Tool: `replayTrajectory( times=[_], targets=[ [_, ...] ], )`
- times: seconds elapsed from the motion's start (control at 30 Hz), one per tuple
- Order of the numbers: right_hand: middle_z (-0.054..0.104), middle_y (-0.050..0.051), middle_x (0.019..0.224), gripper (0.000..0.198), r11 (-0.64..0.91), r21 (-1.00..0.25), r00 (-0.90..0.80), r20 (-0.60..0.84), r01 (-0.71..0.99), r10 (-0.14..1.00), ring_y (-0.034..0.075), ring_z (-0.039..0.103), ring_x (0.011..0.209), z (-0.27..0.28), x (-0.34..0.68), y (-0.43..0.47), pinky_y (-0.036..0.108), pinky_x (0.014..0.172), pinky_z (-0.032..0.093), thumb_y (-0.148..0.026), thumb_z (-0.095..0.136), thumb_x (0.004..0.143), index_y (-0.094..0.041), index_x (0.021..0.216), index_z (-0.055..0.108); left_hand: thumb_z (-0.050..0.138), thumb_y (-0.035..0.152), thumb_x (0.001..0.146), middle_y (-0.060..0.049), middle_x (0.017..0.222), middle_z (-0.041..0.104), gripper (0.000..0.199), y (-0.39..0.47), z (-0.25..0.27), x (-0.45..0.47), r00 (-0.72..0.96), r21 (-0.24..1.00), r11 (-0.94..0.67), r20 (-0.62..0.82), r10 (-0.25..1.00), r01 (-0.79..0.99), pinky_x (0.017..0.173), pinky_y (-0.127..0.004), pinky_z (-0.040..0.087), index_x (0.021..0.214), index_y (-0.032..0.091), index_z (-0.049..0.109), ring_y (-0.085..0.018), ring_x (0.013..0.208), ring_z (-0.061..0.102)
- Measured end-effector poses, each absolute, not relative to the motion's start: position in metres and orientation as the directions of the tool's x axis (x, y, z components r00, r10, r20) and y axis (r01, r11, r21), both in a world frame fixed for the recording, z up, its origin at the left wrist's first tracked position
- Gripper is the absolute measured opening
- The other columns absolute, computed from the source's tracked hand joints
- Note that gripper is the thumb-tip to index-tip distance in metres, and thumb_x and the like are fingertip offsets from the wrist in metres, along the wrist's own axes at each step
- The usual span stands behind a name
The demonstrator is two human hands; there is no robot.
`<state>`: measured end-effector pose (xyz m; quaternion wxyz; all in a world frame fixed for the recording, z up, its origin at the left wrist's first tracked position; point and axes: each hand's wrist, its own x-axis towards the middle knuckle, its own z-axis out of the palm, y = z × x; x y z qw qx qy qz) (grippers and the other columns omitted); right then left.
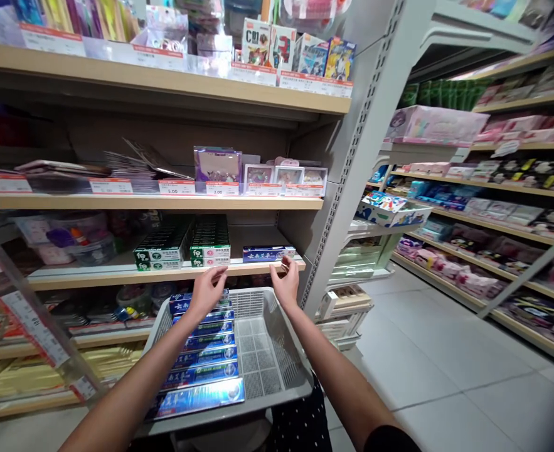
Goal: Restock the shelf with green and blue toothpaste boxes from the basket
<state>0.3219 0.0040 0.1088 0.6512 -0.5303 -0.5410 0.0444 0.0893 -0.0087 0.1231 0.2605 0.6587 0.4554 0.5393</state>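
A blue toothpaste box (260, 253) lies on the lower shelf, its long side facing me. My right hand (286, 282) is at the right end of that box, thumb and fingers apart; whether the fingertips touch it I cannot tell. Over the far part of a grey plastic basket (283, 361) is my left hand (208, 290), fingers stretched toward the shelf edge and holding nothing. Down the basket's left side runs a row of several blue toothpaste boxes (206, 395). The basket's right side shows its bare grid floor.
Green-and-white toothpaste boxes (164, 248) stand in two rows left of the blue box. A wooden shelf (164, 201) with price tags runs above. A grey upright post (347, 150) borders the shelf on the right, with an aisle floor (427, 351) beyond. A slanted price strip (36, 323) juts in at left.
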Motion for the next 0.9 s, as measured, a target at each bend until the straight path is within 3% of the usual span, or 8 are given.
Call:
replayTrajectory(
  times=[0.17,0.33,0.5,0.7,0.9],
  targets=[
    [0.057,0.011,0.118,0.041,0.462,-0.772,0.311,0.611,0.436,0.728,0.021,0.058,0.105,0.087,0.279,-0.014,0.035,0.094,0.048,-0.037,0.060,0.083,-0.019,0.119,0.053,0.057,0.037,0.083,-0.007,0.101,0.072,0.029,-0.019,0.097,0.013,-0.246,0.839,-0.332,0.463,0.852,0.430,0.091,-0.036,0.052,0.101,0.018,0.069,-0.022,0.092,0.068],
    [0.059,0.012,0.117,0.039,0.374,-0.873,0.278,0.461,0.315,0.843,0.022,0.059,0.107,0.052,0.242,-0.014,0.035,0.091,0.051,-0.036,0.060,0.082,-0.019,0.117,0.053,0.060,0.035,0.079,-0.010,0.106,0.069,0.033,-0.013,0.046,-0.034,-0.431,0.901,-0.178,0.354,0.830,0.396,0.095,-0.040,0.050,0.106,0.016,0.065,-0.023,0.099,0.066],
    [0.060,0.015,0.121,0.047,0.226,-0.941,0.245,0.287,0.251,0.926,0.024,0.060,0.108,0.007,0.222,-0.005,0.038,0.091,0.051,-0.038,0.060,0.079,-0.016,0.119,0.053,0.062,0.029,0.080,-0.014,0.124,0.061,0.044,-0.019,0.007,-0.033,-0.436,0.943,-0.114,0.249,0.865,0.311,0.100,-0.040,0.047,0.121,0.016,0.056,-0.024,0.115,0.060],
    [0.051,0.013,0.139,0.068,0.148,-0.953,0.073,0.173,0.262,0.982,0.027,0.051,0.126,-0.032,0.220,-0.010,0.044,0.106,0.041,-0.038,0.065,0.075,-0.019,0.137,0.045,0.056,0.026,0.086,-0.017,0.148,0.040,0.069,-0.019,-0.026,-0.030,-0.382,0.969,-0.031,0.125,0.916,0.243,0.110,-0.037,0.036,0.147,0.016,0.024,-0.023,0.135,0.043],
    [0.045,0.007,0.146,0.076,0.148,-0.950,-0.014,0.150,0.274,0.989,0.028,0.042,0.135,-0.037,0.214,-0.011,0.046,0.112,0.034,-0.038,0.069,0.073,-0.026,0.143,0.041,0.061,0.025,0.082,-0.014,0.146,0.044,0.069,-0.014,-0.034,-0.034,-0.346,0.947,-0.031,0.147,0.927,0.319,0.112,-0.038,0.033,0.144,0.018,0.032,-0.024,0.135,0.043]
  ],
)
